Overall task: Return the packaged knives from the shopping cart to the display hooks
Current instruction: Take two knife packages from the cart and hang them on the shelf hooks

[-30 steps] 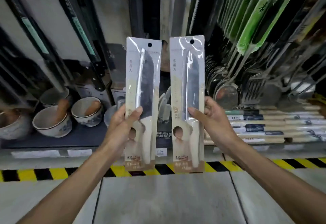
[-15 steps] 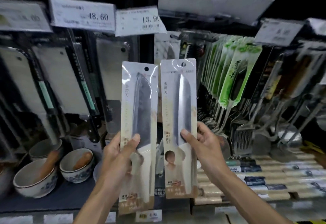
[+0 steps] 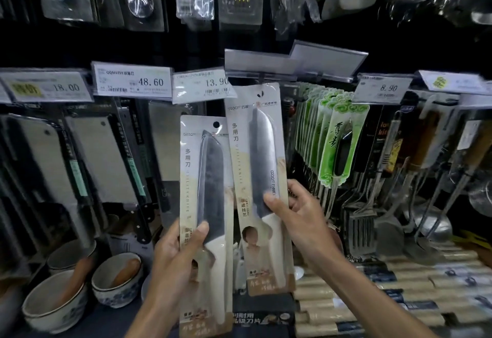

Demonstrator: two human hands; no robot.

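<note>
Packaged knives, two, upright side by side before the display wall [image 3: 197, 42]: left knife pack [image 3: 206, 199] lower, right knife pack [image 3: 257, 167] higher, top edge beside the 13.90 price tag [image 3: 202, 84]. Surroundings: stacked bowls [image 3: 50, 308] on the shelf at far left, hanging cleavers [image 3: 98, 159] above them, green-carded packs [image 3: 338, 137] and hanging spatulas [image 3: 358, 233] to the right. Grip of left hand [image 3: 173, 263]: low on its pack, thumb across the front, fingers behind. Grip of right hand [image 3: 303, 220]: pinch at mid-blade, thumb in front.
</note>
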